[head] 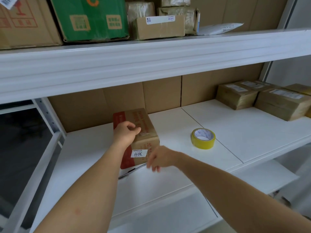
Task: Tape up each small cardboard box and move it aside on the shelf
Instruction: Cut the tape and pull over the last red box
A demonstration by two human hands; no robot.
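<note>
On the upper white shelf [151, 52], from the left, stand 1 large brown carton with red print [25, 26], 1 green carton [89, 19], a cluster of about 4 small tape-wrapped parcels [161, 19], and 1 white mailer bag [220, 28].

On the lower white shelf [185, 174] lies 1 small brown cardboard box with red print and a white label reading 3011 [138, 142], toward the left of the board and close to the cardboard back panel. The left hand [125, 132] rests on the box's top near its left edge, fingers loosely curled, thumb lying across the top; whether this grip actually pinches anything cannot be told. The right hand [159, 159] is at the box's near right corner, just beside the white label, fingers hanging down and somewhat blurred; its grip looks apart, holding nothing, and whether it touches the cardboard is unclear. So the box sits between the 2 hands, under the left and just left of the right.

Further right, 1 roll of yellow packing tape [203, 138] lies flat on the shelf, apart from the box and both hands. At the far right sit at least 3 taped brown parcels with white labels [262, 100], pressed against each other.
</note>
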